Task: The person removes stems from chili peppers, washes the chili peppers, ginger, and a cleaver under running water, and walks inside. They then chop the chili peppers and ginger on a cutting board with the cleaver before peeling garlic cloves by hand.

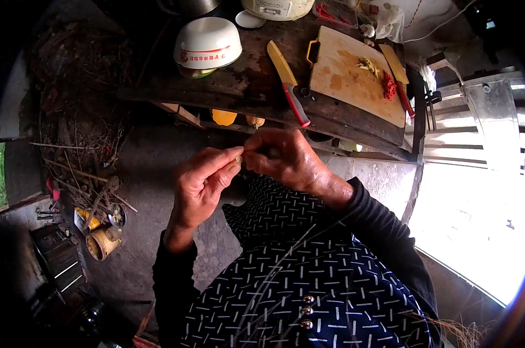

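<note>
In front of my body, both hands meet at the fingertips. My left hand is closed in a pinch on a small pale piece that looks like a garlic clove. My right hand is closed too, thumb and forefinger pressed together against the same spot; what lies between them is mostly hidden. Beyond the hands, a knife with a yellowish blade and a red-and-grey handle lies on the dark wooden table. Right of it, a cutting board bears chopped red pieces and yellowish strips.
A second knife lies along the board's right edge. An upturned white bowl sits at the table's left, near a pale pot. White bulbs lie at the back right. Sticks and a tipped container are on the left floor.
</note>
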Action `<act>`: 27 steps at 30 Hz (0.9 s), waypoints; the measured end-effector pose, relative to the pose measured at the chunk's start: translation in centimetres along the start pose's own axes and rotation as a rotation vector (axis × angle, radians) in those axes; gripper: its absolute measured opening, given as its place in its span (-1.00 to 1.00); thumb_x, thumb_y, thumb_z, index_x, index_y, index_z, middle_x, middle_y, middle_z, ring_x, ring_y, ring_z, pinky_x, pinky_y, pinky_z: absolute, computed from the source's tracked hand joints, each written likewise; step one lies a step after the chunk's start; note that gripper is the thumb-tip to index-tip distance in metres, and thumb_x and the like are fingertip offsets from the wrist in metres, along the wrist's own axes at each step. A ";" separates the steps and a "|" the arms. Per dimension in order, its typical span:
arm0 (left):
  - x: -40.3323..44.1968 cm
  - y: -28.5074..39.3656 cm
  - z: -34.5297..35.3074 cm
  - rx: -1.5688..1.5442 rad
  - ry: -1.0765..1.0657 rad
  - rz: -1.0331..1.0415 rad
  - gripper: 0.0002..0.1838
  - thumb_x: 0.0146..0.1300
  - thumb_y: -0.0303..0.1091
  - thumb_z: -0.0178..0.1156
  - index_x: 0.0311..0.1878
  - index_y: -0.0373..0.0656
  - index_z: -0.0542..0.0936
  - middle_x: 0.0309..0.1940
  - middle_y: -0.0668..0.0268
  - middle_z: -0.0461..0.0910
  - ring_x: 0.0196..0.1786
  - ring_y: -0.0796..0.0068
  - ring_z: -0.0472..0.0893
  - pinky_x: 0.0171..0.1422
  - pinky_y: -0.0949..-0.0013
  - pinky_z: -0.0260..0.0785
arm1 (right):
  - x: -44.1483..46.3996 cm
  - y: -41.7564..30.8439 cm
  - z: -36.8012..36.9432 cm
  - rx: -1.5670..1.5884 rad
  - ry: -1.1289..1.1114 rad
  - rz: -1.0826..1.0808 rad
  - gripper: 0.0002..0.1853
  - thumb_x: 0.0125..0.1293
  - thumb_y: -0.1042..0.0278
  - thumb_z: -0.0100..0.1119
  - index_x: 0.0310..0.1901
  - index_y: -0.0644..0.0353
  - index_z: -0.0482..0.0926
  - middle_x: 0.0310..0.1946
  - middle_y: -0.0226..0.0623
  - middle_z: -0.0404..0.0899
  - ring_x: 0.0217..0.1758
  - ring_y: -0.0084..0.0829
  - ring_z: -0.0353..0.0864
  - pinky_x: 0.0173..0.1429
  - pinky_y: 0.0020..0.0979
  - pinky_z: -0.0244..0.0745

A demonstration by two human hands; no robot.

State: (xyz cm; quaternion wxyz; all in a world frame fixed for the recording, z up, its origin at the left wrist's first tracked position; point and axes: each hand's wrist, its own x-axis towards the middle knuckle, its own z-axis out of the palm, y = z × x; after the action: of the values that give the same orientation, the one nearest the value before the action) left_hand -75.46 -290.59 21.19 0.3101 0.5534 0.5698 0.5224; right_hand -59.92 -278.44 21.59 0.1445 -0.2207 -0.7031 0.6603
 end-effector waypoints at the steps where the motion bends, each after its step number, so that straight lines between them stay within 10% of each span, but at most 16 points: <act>1: 0.1 0.0 0.1 0.020 0.000 0.012 -0.70 0.19 -0.51 0.20 0.02 -0.25 0.55 -0.31 0.33 0.56 -0.42 0.72 0.48 -0.39 0.66 0.36 | 0.0 0.3 0.2 0.045 0.026 0.012 -0.86 0.16 0.48 0.17 -0.26 0.34 0.54 -0.39 -0.30 0.56 -0.30 -0.53 0.55 -0.20 -0.48 0.50; 17: -0.6 -1.5 -0.3 -0.410 0.029 -0.286 -0.69 0.25 -0.42 0.16 0.04 -0.30 0.47 -0.19 0.29 0.57 -0.18 0.62 0.54 -0.15 0.58 0.42 | 0.6 1.6 0.9 0.840 0.030 0.300 -0.88 0.15 0.38 0.15 -0.33 0.20 0.45 -0.54 -0.51 0.39 -0.61 -0.74 0.27 -0.57 -0.70 0.13; 23: -0.8 -2.0 -0.7 -0.583 0.196 -0.352 -0.68 0.21 -0.47 0.17 0.03 -0.27 0.46 -0.21 0.31 0.56 -0.22 0.72 0.50 -0.33 0.75 0.29 | 0.3 2.1 0.4 0.738 0.140 0.275 -0.88 0.17 0.37 0.14 -0.33 0.17 0.43 -0.54 -0.54 0.36 -0.59 -0.75 0.24 -0.56 -0.69 0.10; 27: -0.7 -1.7 0.0 -0.437 0.323 -0.296 -0.68 0.17 -0.53 0.18 0.01 -0.30 0.46 -0.18 0.30 0.54 -0.16 0.61 0.54 -0.13 0.61 0.40 | 0.6 2.1 0.8 0.331 0.097 0.075 -0.86 0.19 0.49 0.08 -0.21 0.30 0.50 -0.35 -0.41 0.49 -0.32 -0.60 0.49 -0.25 -0.56 0.44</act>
State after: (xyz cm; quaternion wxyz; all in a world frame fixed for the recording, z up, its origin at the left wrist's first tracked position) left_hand -75.89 -290.97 19.46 0.3999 0.2942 0.5603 0.6630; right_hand -60.54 -278.77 19.37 0.1880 -0.2516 -0.5682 0.7606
